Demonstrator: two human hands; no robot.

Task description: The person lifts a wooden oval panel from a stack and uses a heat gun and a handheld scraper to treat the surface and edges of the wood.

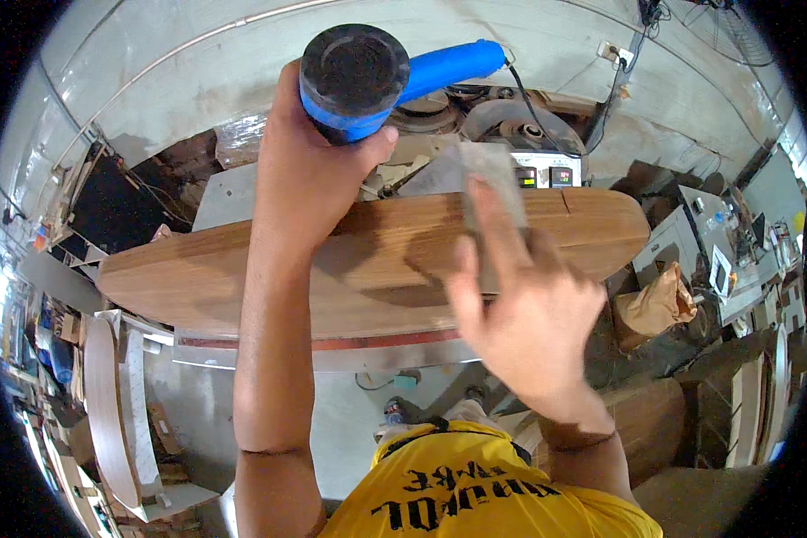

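Note:
My left hand (318, 175) is wrapped round the body of a blue heat gun (354, 85). Its round black end faces up, and its handle points right with a black cord at the tip; the nozzle is hidden. Below lies a long brown wood-grain board (368, 269) with rounded ends, a dark slit near its far right edge. My right hand (533, 323) grips a flat, pale grey strip (495, 184), index finger stretched along it and thumb at its side. Motion blurs the strip, which reaches past the board's far edge; I cannot tell its material.
Behind the board stand a box with lit displays (547, 175) and round metal discs (421, 112). A brown paper bag (655, 305) sits to the right. Another curved wooden panel (110, 412) stands at the left. A wall socket (611, 52) is at the far right.

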